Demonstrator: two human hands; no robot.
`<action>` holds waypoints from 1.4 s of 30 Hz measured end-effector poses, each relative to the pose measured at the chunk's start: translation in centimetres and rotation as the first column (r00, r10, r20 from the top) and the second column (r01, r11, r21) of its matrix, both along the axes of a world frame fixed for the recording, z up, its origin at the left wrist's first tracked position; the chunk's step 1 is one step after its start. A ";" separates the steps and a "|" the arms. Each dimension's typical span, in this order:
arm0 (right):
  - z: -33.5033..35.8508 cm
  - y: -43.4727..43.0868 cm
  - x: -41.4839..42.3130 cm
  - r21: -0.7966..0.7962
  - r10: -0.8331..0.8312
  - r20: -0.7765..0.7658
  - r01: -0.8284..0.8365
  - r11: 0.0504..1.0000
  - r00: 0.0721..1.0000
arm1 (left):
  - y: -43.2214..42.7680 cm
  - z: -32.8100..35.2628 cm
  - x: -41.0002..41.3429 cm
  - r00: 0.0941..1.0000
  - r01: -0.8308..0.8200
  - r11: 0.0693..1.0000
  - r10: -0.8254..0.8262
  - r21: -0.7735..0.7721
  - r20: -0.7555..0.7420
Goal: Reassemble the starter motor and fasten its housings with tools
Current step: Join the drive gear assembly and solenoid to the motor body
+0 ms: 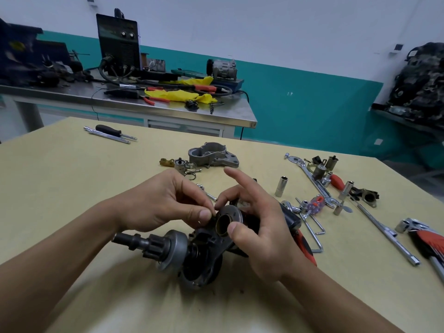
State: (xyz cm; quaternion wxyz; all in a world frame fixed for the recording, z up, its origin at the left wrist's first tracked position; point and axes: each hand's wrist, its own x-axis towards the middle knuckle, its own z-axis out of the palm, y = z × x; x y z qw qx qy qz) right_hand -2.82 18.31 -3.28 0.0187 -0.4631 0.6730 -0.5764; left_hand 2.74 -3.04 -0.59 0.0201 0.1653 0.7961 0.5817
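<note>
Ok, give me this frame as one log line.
left hand pinches small part against starter motor | right hand grips starter motor, thumb on bushing, index raised | aluminium housing unfitted, apart on table

The starter motor (197,248) lay on the table (72,188) near its front edge, the housing (212,155) behind it toward the far edge. A screwdriver (108,131) lay by the far left corner, a wrench (310,179) toward the right edge.

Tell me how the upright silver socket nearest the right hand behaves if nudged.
The socket stands tall and narrow on the table, so it would probably tip easily. Being round, it would likely roll once down. Its shiny metal looks rigid, perhaps slippery.
</note>
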 end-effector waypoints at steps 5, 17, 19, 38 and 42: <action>0.8 0.4 -0.6 -0.017 0.001 -0.103 -0.003 1.000 0.995 | 0.5 -0.7 -0.3 0.994 -0.030 0.999 0.033 0.026 -0.101; 0.7 -0.3 -0.6 -0.052 0.012 -0.313 -0.030 0.998 0.950 | 0.8 -1.5 1.5 0.979 -0.109 0.989 0.125 0.101 -0.162; 0.8 -0.7 -0.6 -0.034 0.026 -0.347 -0.041 0.999 0.937 | 0.8 -1.3 1.8 0.973 -0.123 0.988 0.138 0.090 -0.184; 1.1 -1.4 -0.4 -0.031 0.028 -0.350 -0.042 0.999 0.936 | 1.7 1.6 3.5 0.923 -0.350 0.900 0.286 -0.258 -0.255; 1.2 -1.5 -0.2 -0.035 0.012 -0.370 -0.026 0.999 0.929 | 1.7 2.1 3.6 0.874 -0.474 0.869 0.444 -0.143 -0.198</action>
